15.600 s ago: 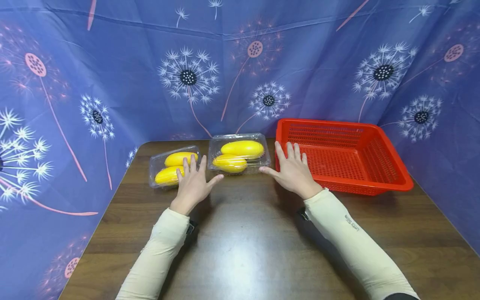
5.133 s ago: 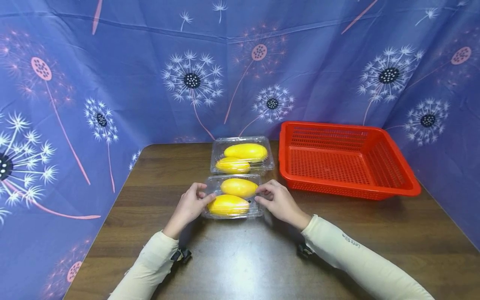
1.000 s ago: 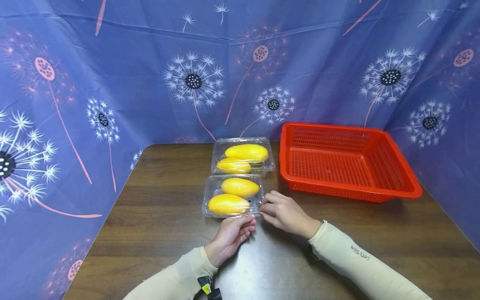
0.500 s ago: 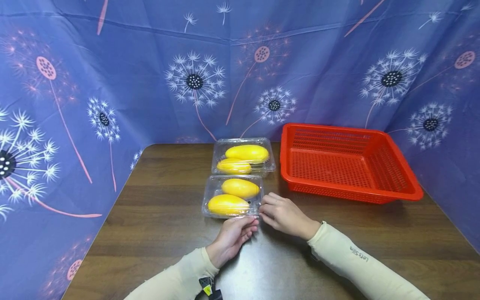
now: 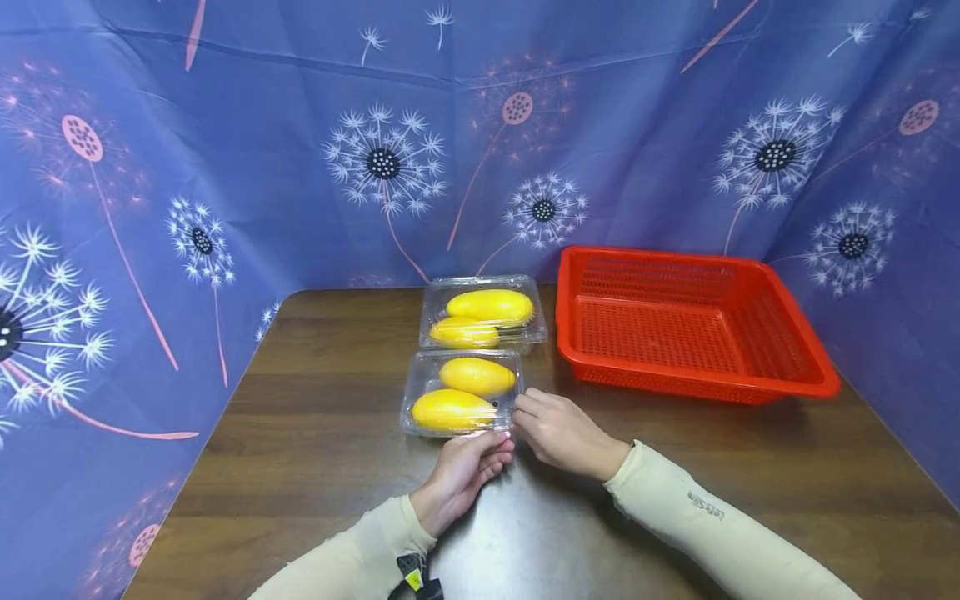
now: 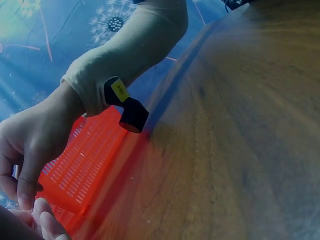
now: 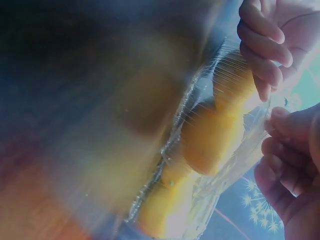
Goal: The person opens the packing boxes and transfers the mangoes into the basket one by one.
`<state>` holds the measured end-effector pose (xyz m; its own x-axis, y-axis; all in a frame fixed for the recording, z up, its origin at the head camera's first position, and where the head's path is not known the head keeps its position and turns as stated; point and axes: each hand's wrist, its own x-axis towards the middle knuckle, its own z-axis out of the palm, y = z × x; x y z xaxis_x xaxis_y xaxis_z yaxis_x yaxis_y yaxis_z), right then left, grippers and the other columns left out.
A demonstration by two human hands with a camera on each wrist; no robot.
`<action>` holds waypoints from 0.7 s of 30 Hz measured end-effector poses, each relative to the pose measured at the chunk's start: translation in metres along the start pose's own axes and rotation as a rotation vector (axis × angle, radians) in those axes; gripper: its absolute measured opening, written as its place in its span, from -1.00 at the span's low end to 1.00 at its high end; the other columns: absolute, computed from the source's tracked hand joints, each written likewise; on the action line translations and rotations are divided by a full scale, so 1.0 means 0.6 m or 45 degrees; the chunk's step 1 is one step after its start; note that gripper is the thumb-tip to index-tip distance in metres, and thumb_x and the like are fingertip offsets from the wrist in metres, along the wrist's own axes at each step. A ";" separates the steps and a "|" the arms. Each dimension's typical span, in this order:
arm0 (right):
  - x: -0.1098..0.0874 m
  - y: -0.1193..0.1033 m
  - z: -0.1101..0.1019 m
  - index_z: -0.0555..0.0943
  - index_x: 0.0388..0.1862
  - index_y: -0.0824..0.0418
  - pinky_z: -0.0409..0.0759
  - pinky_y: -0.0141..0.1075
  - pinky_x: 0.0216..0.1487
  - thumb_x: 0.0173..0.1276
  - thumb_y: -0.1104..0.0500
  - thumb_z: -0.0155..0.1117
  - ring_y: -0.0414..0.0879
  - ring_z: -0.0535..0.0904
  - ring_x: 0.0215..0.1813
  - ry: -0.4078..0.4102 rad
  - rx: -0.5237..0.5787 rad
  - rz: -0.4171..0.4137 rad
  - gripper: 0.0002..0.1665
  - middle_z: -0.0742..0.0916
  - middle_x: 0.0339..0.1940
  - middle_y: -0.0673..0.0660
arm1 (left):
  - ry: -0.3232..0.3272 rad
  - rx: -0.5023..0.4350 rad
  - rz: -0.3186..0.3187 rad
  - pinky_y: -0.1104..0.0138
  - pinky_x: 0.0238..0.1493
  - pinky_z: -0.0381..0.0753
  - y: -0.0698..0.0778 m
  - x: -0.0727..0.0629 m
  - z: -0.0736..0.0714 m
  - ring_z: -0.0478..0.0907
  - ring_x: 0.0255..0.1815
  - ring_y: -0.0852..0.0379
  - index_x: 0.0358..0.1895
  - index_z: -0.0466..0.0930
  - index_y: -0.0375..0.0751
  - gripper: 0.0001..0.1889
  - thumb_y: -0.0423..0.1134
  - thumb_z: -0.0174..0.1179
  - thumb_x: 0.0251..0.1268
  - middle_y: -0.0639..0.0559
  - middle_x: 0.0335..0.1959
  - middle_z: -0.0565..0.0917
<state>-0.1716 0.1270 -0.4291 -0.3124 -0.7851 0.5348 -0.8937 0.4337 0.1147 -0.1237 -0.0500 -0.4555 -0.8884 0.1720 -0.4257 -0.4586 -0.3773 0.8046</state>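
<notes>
A clear plastic clamshell box (image 5: 420, 375) with two yellow mangoes (image 5: 453, 410) lies on the table, its lid down. My left hand (image 5: 461, 475) comes from the front, palm turned up, and pinches the box's near right corner between thumb and fingers. At the same corner, the fingertips of my right hand (image 5: 562, 433) pinch the rim from the right side. In the right wrist view the left hand (image 7: 270, 45) and right hand (image 7: 297, 155) both meet the box edge. In the left wrist view the fingertips of both hands nearly touch; the corner between them is mostly hidden.
Behind it, against the cloth backdrop (image 5: 300, 167), a second clear box (image 5: 536, 321) holds two more mangoes (image 5: 491, 307). A red plastic basket (image 5: 697, 379) with holes stands at the right back of the wooden table (image 5: 315, 467).
The near box came from the back left to in front of the other box. My left hand moved from its left side to its front corner; lately the right hand shifted only slightly left.
</notes>
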 end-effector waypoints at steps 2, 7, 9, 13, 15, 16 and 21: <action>0.001 0.000 0.001 0.55 -0.44 0.19 0.44 -0.32 -0.35 -0.06 0.43 0.29 -0.09 0.40 -0.36 -0.023 0.003 0.006 -0.79 0.51 -0.45 0.03 | 0.004 -0.001 0.012 0.53 -0.39 0.60 0.000 0.000 0.001 0.63 -0.52 0.31 -0.20 0.64 -0.31 -0.87 -0.33 0.20 0.26 0.13 -0.52 0.71; -0.002 -0.001 0.002 0.51 -0.43 0.21 0.43 -0.33 -0.34 0.01 0.44 0.10 -0.08 0.39 -0.36 -0.022 0.014 0.004 -0.82 0.52 -0.44 0.05 | 0.022 0.013 0.020 0.52 -0.39 0.62 -0.002 -0.002 0.003 0.65 -0.52 0.31 -0.17 0.64 -0.38 -0.82 -0.33 0.21 0.25 0.12 -0.53 0.71; 0.003 0.000 -0.003 0.52 -0.43 0.21 0.45 -0.34 -0.35 0.01 0.44 0.16 -0.10 0.40 -0.37 0.001 0.014 0.011 -0.83 0.52 -0.44 0.04 | 0.030 0.029 0.025 0.52 -0.39 0.63 -0.002 -0.004 0.003 0.64 -0.52 0.31 -0.12 0.62 -0.45 -0.77 -0.34 0.20 0.26 0.12 -0.54 0.71; 0.027 0.003 -0.026 0.53 -0.41 0.20 0.50 -0.34 -0.31 0.05 0.39 0.34 -0.11 0.44 -0.34 0.012 0.038 0.065 -0.82 0.54 -0.42 0.02 | 0.039 0.050 0.029 0.51 -0.38 0.64 -0.002 -0.004 0.001 0.63 -0.53 0.30 -0.06 0.59 -0.53 -0.72 -0.35 0.18 0.29 0.12 -0.54 0.69; 0.038 0.006 -0.035 0.55 -0.40 0.18 0.52 -0.33 -0.28 0.09 0.36 0.37 -0.12 0.46 -0.33 -0.019 0.056 0.087 -0.82 0.55 -0.41 0.01 | 0.046 0.054 0.023 0.52 -0.38 0.64 -0.002 -0.003 -0.001 0.63 -0.53 0.30 -0.06 0.59 -0.52 -0.73 -0.34 0.17 0.30 0.12 -0.54 0.69; 0.041 0.008 -0.038 0.55 -0.40 0.18 0.53 -0.32 -0.27 0.11 0.35 0.38 -0.12 0.47 -0.33 -0.038 0.060 0.087 -0.83 0.55 -0.41 0.01 | 0.049 0.055 0.018 0.52 -0.38 0.64 0.000 -0.003 -0.001 0.63 -0.52 0.30 -0.06 0.59 -0.52 -0.73 -0.34 0.17 0.30 0.12 -0.54 0.69; 0.036 0.010 -0.037 0.60 -0.44 0.15 0.54 -0.32 -0.28 0.15 0.27 0.41 -0.14 0.48 -0.36 -0.073 0.071 0.083 -0.87 0.55 -0.44 -0.01 | 0.040 0.074 -0.006 0.52 -0.36 0.64 0.006 -0.004 -0.002 0.64 -0.50 0.30 0.01 0.56 -0.53 -0.69 -0.33 0.15 0.33 0.12 -0.51 0.71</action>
<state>-0.1768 0.1224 -0.3981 -0.3867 -0.7810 0.4904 -0.8871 0.4604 0.0338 -0.1228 -0.0531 -0.4523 -0.8854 0.1450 -0.4416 -0.4642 -0.3229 0.8248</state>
